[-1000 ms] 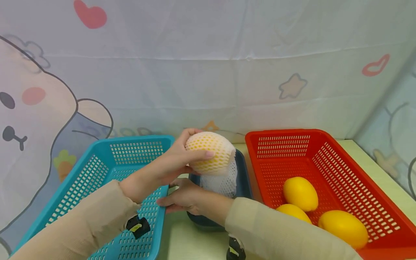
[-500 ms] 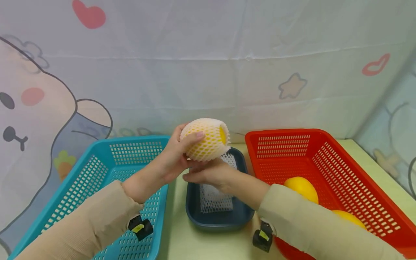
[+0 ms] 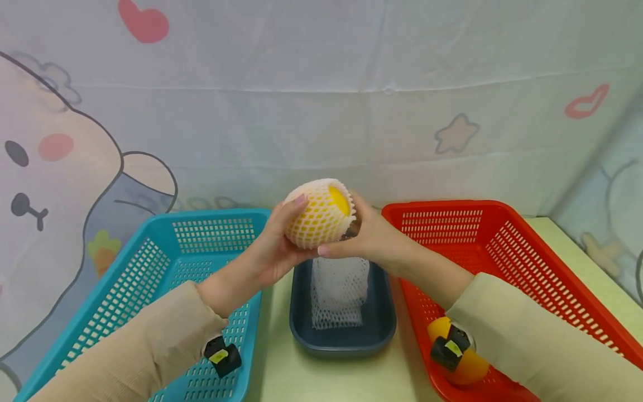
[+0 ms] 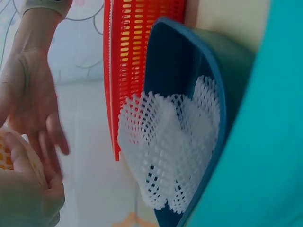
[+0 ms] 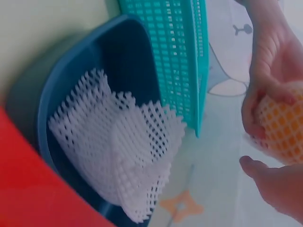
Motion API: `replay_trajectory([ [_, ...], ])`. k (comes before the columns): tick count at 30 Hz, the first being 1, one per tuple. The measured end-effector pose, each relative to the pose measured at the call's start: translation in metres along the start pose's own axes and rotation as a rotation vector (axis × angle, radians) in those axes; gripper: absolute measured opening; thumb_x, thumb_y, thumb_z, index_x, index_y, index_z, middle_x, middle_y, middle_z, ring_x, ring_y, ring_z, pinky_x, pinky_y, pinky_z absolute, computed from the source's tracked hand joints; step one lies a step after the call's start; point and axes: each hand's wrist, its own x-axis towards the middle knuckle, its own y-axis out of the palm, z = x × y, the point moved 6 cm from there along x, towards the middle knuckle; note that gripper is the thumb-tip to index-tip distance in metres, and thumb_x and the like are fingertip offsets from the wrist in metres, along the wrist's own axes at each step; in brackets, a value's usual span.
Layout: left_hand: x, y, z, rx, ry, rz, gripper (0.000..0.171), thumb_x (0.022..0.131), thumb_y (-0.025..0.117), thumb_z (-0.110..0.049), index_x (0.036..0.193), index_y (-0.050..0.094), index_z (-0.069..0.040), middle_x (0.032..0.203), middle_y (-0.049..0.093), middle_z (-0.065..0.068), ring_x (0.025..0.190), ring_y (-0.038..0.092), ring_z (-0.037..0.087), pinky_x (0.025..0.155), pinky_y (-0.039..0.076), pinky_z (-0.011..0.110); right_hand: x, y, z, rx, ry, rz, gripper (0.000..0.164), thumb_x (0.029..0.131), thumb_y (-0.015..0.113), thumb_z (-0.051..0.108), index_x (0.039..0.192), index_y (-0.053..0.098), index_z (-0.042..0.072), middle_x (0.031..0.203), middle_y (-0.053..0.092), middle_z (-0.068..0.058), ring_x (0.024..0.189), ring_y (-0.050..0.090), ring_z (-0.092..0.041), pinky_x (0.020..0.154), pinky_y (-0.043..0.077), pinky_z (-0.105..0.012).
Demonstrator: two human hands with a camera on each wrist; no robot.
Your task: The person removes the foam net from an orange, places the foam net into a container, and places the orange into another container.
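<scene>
An oval yellow fruit in a white foam net sleeve (image 3: 313, 220) is held above the dark blue tray. My left hand (image 3: 273, 251) grips it from the left, thumb across its near side. A bare yellow patch shows at the sleeve's open end, facing right. My right hand (image 3: 374, 237) is beside that end, its fingers partly hidden behind the fruit in the head view. In the left wrist view, the right hand (image 4: 35, 99) has its fingers extended. The right thumb (image 5: 248, 165) stands apart from the fruit. Below, several white foam nets (image 3: 341, 285) lie in the tray (image 3: 341, 347).
A teal perforated basket (image 3: 216, 213) stands at the left, and a red one (image 3: 442, 206) at the right. Yellow fruits (image 3: 467, 368) lie in the red basket, partly covered by the right arm. Behind everything hangs a printed cloth (image 3: 301, 123).
The right hand has moved from near the teal basket's rim up to the fruit's right end. My left hand has raised and turned the fruit, baring its yellow end.
</scene>
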Motion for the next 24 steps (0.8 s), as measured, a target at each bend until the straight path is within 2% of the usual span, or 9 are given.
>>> replay_trajectory([
  [5,-0.001,0.003,0.009,-0.073,-0.056,0.048,0.059,0.091,0.046,-0.044,0.14,0.022,-0.022,0.126,0.035,0.01,0.105,0.045,0.026,0.077,0.052,0.031,-0.001,-0.006,0.009,-0.069,-0.079,-0.021,0.09,0.073,0.078,0.01,0.142,0.025,0.031,0.132,0.038,-0.001,0.117,0.042,-0.026,0.084,0.051,-0.041],
  [10,-0.003,0.006,0.017,-0.079,-0.142,0.114,0.06,0.092,0.041,-0.051,0.14,0.024,-0.02,0.121,0.038,0.01,0.096,0.048,0.02,0.071,0.051,0.023,-0.003,-0.007,0.013,-0.129,-0.121,-0.015,0.084,0.073,0.078,0.013,0.14,0.031,0.031,0.127,0.042,-0.002,0.11,0.047,-0.029,0.078,0.053,-0.04],
  [12,-0.004,0.007,0.019,-0.063,-0.172,0.137,0.062,0.092,0.038,-0.054,0.141,0.023,-0.019,0.122,0.037,0.01,0.096,0.048,0.02,0.073,0.05,0.025,-0.004,-0.008,0.013,-0.143,-0.132,-0.02,0.078,0.075,0.077,0.015,0.139,0.035,0.03,0.124,0.045,-0.003,0.106,0.049,-0.029,0.076,0.053,-0.04],
  [14,-0.004,0.008,0.02,-0.041,-0.2,0.139,0.064,0.091,0.037,-0.057,0.142,0.023,-0.02,0.125,0.037,0.01,0.101,0.048,0.022,0.082,0.049,0.032,-0.005,-0.009,0.013,-0.154,-0.137,-0.035,0.074,0.076,0.076,0.017,0.137,0.037,0.03,0.12,0.048,-0.004,0.102,0.051,-0.03,0.074,0.054,-0.04],
  [18,-0.005,0.011,0.018,-0.004,-0.242,0.125,0.066,0.091,0.036,-0.062,0.143,0.023,-0.023,0.133,0.035,0.012,0.111,0.045,0.028,0.099,0.037,0.048,-0.007,-0.012,0.013,-0.148,-0.139,-0.066,0.068,0.079,0.074,0.018,0.136,0.039,0.027,0.115,0.051,-0.007,0.098,0.053,-0.03,0.072,0.054,-0.04],
  [20,-0.004,0.012,0.017,0.003,-0.258,0.115,0.067,0.09,0.036,-0.063,0.142,0.024,-0.023,0.134,0.035,0.013,0.112,0.045,0.029,0.102,0.033,0.05,-0.007,-0.013,0.013,-0.136,-0.137,-0.076,0.067,0.079,0.073,0.018,0.137,0.04,0.026,0.115,0.052,-0.007,0.097,0.053,-0.031,0.072,0.054,-0.041],
  [24,-0.004,0.014,0.017,0.015,-0.269,0.101,0.068,0.09,0.035,-0.064,0.143,0.024,-0.023,0.134,0.035,0.014,0.11,0.045,0.029,0.096,0.039,0.044,-0.007,-0.015,0.013,-0.118,-0.136,-0.086,0.064,0.08,0.072,0.018,0.137,0.041,0.026,0.115,0.053,-0.007,0.098,0.053,-0.03,0.074,0.053,-0.04],
])
